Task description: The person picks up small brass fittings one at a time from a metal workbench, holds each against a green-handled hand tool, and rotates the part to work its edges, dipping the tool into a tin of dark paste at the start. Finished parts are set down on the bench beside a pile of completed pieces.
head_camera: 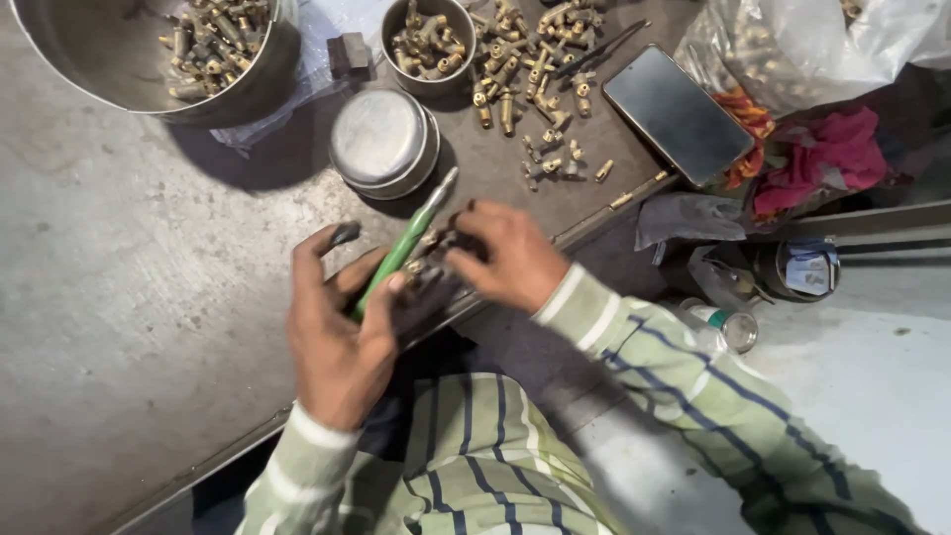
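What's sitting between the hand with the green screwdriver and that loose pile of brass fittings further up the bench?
The left hand holds the green-handled screwdriver. Between it and the loose brass fittings, the right hand lies partly across the way; the upturned steel bowl stands just left of it.

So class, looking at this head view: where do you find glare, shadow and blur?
Head view: glare whitens the plastic bag top right; the large steel bowl casts a dark shadow on the table; left hand and right hand look slightly soft.
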